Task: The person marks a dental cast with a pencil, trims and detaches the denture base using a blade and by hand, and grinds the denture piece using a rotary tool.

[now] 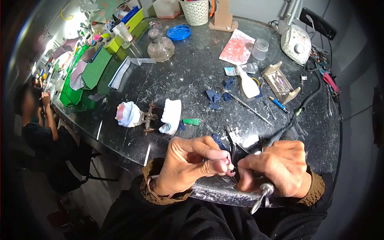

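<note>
My left hand (196,158) pinches a small pink denture piece (230,170) with whitish teeth between thumb and fingertips. Close to its right, my right hand (276,166) is closed around a rotary handpiece, mostly hidden by the fingers. A dark cord (294,119) runs toward that hand from the white control unit (296,45). Below the right hand shows a silver metal part (264,194); how it is attached I cannot tell. Beyond the hands lie pliers-like metal tools (236,140), partly hidden. Left of them is a hinged articulator (149,117) with plaster casts (171,116).
Across the dusty black table (192,72) lie a green block (191,121), a thin metal tool (252,108), a blue pencil (279,105), a white bottle (249,84) and a glass lamp (161,47). Green bins (96,68) crowd the left, where another person (40,128) sits.
</note>
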`<action>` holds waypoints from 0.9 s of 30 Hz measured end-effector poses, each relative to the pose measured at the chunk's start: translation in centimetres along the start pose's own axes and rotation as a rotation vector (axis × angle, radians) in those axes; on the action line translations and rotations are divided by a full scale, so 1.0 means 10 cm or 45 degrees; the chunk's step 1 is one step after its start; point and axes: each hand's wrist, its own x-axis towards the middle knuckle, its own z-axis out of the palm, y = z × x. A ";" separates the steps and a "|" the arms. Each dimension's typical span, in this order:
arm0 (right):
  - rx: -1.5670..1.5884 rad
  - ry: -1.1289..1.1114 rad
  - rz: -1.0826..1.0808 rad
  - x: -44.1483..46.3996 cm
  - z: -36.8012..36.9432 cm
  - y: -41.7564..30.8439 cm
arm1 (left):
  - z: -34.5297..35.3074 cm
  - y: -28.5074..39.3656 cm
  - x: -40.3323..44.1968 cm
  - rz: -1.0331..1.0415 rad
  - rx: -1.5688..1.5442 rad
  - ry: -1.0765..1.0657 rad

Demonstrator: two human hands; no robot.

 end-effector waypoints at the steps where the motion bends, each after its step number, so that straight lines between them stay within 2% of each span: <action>1: -0.021 0.015 -0.012 -0.01 0.02 0.03 | 0.01 0.02 0.00 -0.006 0.002 0.001; 5: -0.008 -0.098 -0.031 0.04 -0.08 0.10 | 0.01 0.04 0.00 0.059 0.076 0.020; 12: -0.074 0.014 -0.035 0.01 0.05 0.06 | 0.03 0.06 -0.02 0.238 0.287 0.019; 18: -0.003 -0.011 0.013 0.02 0.01 0.00 | 0.04 0.04 -0.02 0.257 0.206 0.034; 22: 0.025 -0.100 0.081 0.07 -0.07 -0.06 | 0.00 0.04 0.00 0.344 0.323 -0.040; 25: 0.037 -0.026 0.014 0.04 -0.02 -0.03 | 0.01 0.03 0.05 0.435 0.367 -0.108; 27: 0.059 -0.058 0.010 0.03 -0.04 -0.01 | 0.07 0.03 0.03 0.418 0.327 -0.045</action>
